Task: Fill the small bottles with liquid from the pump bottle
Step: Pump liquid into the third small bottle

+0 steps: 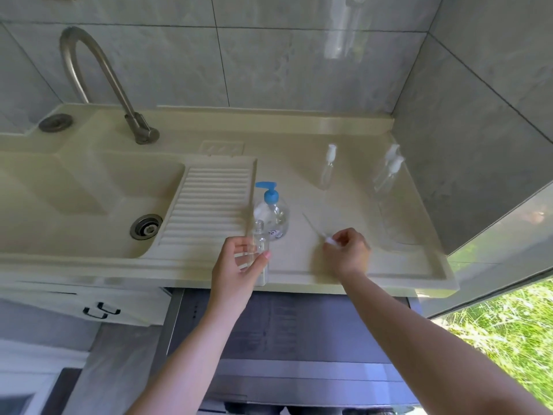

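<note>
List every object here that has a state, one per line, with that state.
Small bottle: uncapped, gripped by left hand.
Spray cap: off, tube attached, pinched by right hand.
Pump bottle: upright, pump on.
Three spare bottles: capped, upright.
Faucet: no water seen running.

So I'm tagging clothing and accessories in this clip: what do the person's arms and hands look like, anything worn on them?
Both forearms are bare as far as the picture shows: no sleeves, watch, bracelets or gloves. The left hand shows a pale pink painted thumbnail and no rings. The right hand is slightly blurred; no rings or markings visible there.
</note>
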